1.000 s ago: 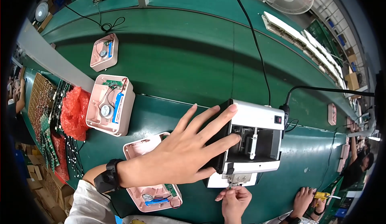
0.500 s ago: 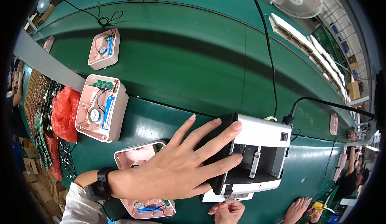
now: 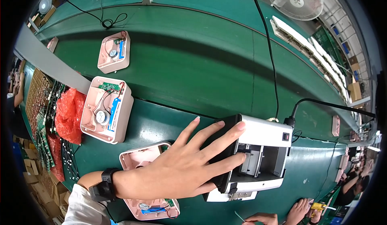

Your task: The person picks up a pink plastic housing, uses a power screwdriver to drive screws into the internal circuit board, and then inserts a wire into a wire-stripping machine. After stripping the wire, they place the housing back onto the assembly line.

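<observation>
Machine at lower right: my splayed left hand should steady it; my right hand pinches a green strip.

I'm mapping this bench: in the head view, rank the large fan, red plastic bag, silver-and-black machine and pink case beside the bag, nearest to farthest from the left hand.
1. Silver-and-black machine: under the left hand's fingertips, rightward.
2. Pink case: up and left of the hand.
3. Red plastic bag: farther left, beyond the case.
4. Large fan: far upper right.
</observation>
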Tool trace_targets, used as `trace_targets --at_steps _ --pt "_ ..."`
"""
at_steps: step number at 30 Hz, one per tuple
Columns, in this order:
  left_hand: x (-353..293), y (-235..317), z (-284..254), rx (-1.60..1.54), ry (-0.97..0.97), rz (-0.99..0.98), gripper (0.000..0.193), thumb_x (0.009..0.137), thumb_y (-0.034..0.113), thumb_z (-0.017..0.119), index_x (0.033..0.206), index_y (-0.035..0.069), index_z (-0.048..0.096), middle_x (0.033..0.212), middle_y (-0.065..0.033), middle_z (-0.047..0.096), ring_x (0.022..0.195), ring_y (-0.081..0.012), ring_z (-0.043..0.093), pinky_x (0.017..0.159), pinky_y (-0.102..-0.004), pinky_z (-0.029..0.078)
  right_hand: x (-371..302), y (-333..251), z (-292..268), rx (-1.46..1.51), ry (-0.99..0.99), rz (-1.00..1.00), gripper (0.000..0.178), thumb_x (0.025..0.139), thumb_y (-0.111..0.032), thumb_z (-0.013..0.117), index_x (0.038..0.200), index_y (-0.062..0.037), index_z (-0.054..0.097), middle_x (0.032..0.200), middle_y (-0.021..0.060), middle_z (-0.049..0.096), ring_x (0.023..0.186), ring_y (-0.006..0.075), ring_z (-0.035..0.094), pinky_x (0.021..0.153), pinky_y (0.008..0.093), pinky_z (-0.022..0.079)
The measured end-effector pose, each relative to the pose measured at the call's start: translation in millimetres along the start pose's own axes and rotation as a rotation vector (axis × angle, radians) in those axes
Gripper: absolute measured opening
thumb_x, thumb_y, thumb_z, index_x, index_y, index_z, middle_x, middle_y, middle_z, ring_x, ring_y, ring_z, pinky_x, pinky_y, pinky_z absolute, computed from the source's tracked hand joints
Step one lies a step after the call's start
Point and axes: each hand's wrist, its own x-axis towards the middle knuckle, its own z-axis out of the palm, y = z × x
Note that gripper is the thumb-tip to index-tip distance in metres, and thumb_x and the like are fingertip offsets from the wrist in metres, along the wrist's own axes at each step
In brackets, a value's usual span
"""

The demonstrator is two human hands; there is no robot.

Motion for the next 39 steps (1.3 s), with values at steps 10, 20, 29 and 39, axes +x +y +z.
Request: trace_targets --at_steps 10,20,29,39 --pt "0 2 -4 0.035 0.006 -0.008 0.084 0.072 0.031 0.087 0.144 0.017 0.049 0.168 -0.0172 0.017 0.139 -0.0425 0.043 0.11 -0.0657 0.036 58 -95 -24 -0.825 0.517 -0.678 0.012 0.08 -0.002 0.075 0.091 -0.0028 0.072 0.086 0.0148 0.069 0.071 0.0347 0.065 0.063 0.0413 0.053" --pt "1 0 -5 0.031 -0.027 -0.012 0.081 0.074 0.049 0.084 0.144 0.022 0.053 0.163 -0.0211 0.024 0.14 -0.044 0.04 0.113 -0.0668 0.03 70 -96 -16 -0.754 0.493 -0.667 0.01 0.079 -0.002 0.076 0.088 -0.0043 0.071 0.084 0.0134 0.067 0.071 0.0339 0.066 0.062 0.0413 0.052" --pt "2 5 -4 0.019 -0.007 -0.033 0.082 0.077 0.059 0.08 0.143 0.018 0.054 0.161 -0.0229 0.026 0.141 -0.045 0.039 0.114 -0.0671 0.028 67 -88 -14 -0.711 0.515 -0.598 0.014 0.082 -0.002 0.076 0.094 -0.0058 0.07 0.082 0.0142 0.067 0.068 0.034 0.065 0.06 0.0405 0.051" --pt "1 5 -3 0.042 -0.015 -0.04 0.08 0.079 0.06 0.078 0.143 0.018 0.053 0.161 -0.0231 0.025 0.14 -0.0448 0.04 0.113 -0.0676 0.029 82 -43 3 -0.831 0.717 -0.699 0.02 0.082 -0.012 0.082 0.086 -0.0021 0.066 0.072 0.0075 0.066 0.066 0.024 0.063 0.062 0.0332 0.045"
